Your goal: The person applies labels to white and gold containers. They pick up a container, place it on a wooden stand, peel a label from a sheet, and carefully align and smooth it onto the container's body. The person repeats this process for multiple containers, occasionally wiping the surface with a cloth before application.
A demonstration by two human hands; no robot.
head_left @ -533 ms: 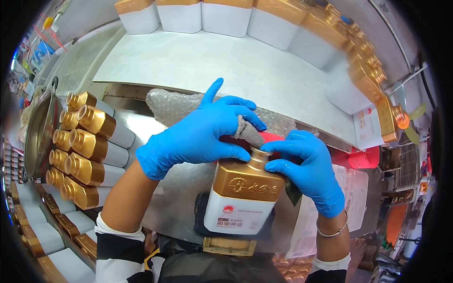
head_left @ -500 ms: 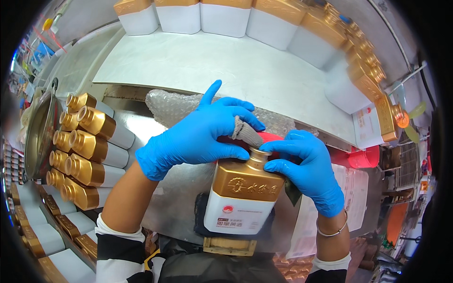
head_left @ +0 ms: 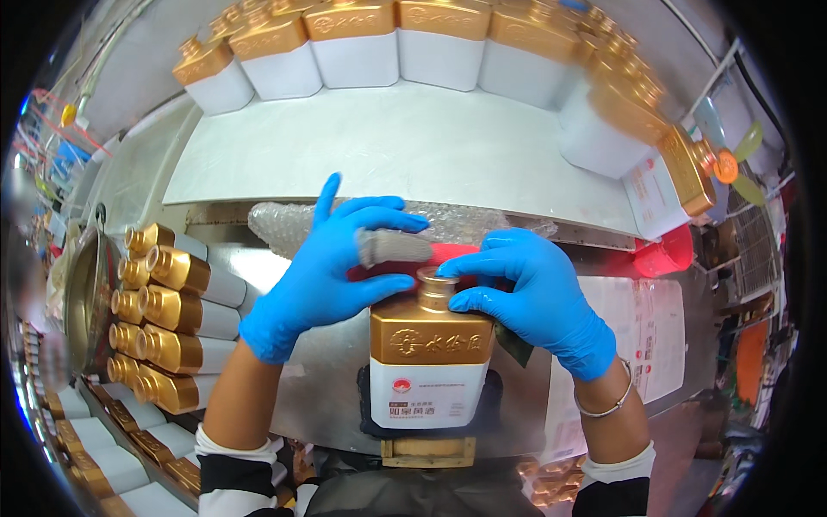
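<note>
A bottle with a gold shoulder and white body stands upright before me, its printed front facing me and its neck uncapped. My right hand, in a blue glove, grips the right side of the gold neck between thumb and fingers. Just left of the neck, my gloved left hand has its fingers spread and its thumb pointing at the bottle. A grey knitted finger cover sits on one of its fingers. Beneath the bottle lies a dark pad above a small wooden block.
Gold-and-white bottles line the far edge of a pale board. More bottles lie stacked at left beside a metal pan. Bubble wrap lies behind my hands. A red container and printed sheets are at right.
My left hand has moved left, away from the bottle's neck, taking the grey finger cover with it. The bottle, tilted before, now stands straighter, with my right hand still at its neck.
</note>
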